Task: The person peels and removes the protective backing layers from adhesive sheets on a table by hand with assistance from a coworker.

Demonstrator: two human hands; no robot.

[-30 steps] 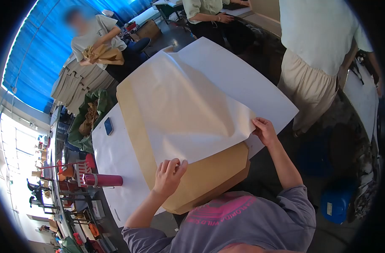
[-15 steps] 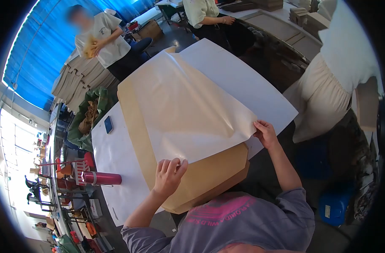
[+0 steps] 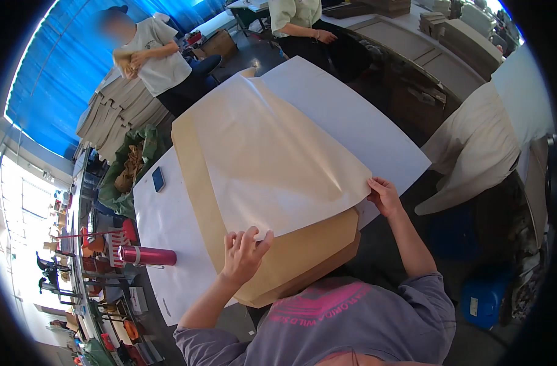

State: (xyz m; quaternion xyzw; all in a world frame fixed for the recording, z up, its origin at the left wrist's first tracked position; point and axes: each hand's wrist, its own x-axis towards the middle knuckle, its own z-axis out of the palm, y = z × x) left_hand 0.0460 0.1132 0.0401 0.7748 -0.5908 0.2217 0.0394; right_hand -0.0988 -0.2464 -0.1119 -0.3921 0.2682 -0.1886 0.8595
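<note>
A large glossy cream sheet of paper [image 3: 272,146] lies over a stack of brown kraft paper [image 3: 290,262], its near edge lifted and a crease running across it. My right hand [image 3: 383,195] pinches the sheet's right near corner between thumb and fingers. At the left near edge, my left hand [image 3: 245,255] has curled fingers, with the paper's edge between thumb and forefinger. Below both hands, the near end of the brown stack shows its angled corners.
On the white tabletop [image 3: 168,219] to the left are a phone [image 3: 159,179] and a red flask [image 3: 147,256]. A green sack [image 3: 116,189] stands beyond. Two people stand past the far side; another person in pale clothes [image 3: 473,152] is at right. A blue container [image 3: 486,299] sits on the floor.
The person in pale clothes at right has shifted and leans farther right. My left fingers have spread slightly at the sheet's edge; my right hand keeps its place.
</note>
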